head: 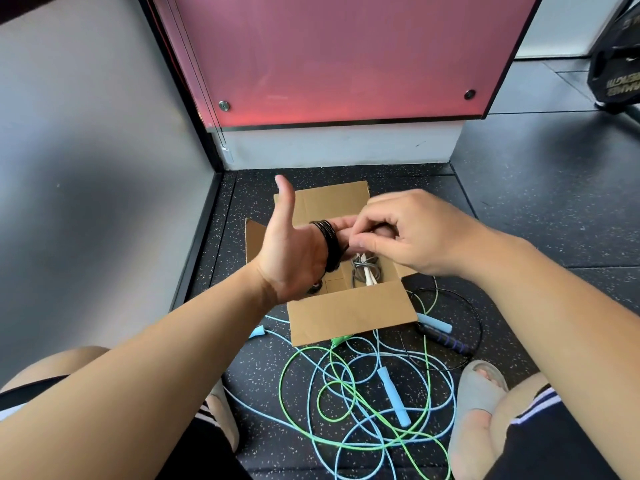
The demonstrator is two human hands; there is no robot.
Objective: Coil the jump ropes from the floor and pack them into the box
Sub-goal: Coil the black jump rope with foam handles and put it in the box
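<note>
Over an open cardboard box (349,313) I hold my left hand (294,251) up, thumb raised. A black jump rope (329,242) is wound in several loops around its fingers. My right hand (408,230) pinches the rope's end at my left fingertips. Inside the box lies a coiled grey rope with white handles (367,270). On the floor in front of the box lie a tangle of light blue rope (393,398) and green rope (311,355), and a black rope with a dark purple-striped handle (446,339).
The box stands on black speckled rubber flooring, near a grey wall on the left and a red panel (339,57) behind. My knees and sandalled feet (478,386) flank the rope tangle. A weight plate (616,64) stands at the far right.
</note>
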